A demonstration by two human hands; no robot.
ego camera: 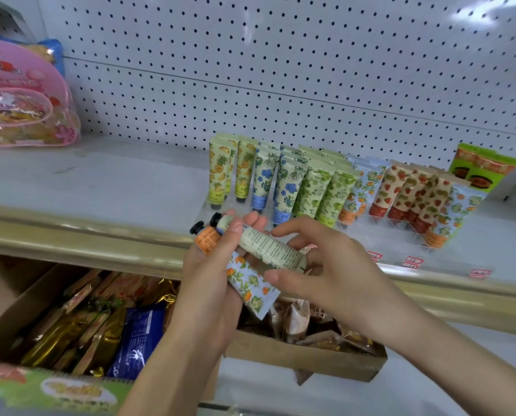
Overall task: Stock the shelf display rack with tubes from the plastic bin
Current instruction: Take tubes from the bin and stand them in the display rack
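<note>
Head view: a person works at a shelf (100,181), with both hands at centre frame just below the display rack (380,235) at centre right.
Left hand (208,265): the fingers curl round two tubes held together, caps toward the upper left. This looks like a small reserve kept close to the rack, so the other hand can place them one at a time.
Pale tube (268,246): it lies on top with its printed back facing the camera, and the left thumb rests across it near the cap.
Floral tube (250,283): it sits underneath, its crimped tail pointing to the lower right.
Right hand (334,265): the fingers are half spread, with the forefinger above the pale tube's tail and the thumb below. It seems poised to draw the tube out, but I cannot tell whether it has closed on it.
Rack layout: the rack is clear and stepped, so tubes stand cap down, lean back and show their prints. Each print has its own column.
Count in hand: two tubes, two black caps.
Count on rack: three pineapple tubes (219,172), at least four blue-flower tubes (264,175), at least four green-leaf tubes (313,187), about four strawberry tubes (410,190) and roughly three orange-blossom tubes (362,187). The rows overlap, so these are minimums.
Plastic bin: not in view.
Lower frame: two cardboard boxes (304,358) of snack packets.
Upper left: one pink bag (25,94).
</note>
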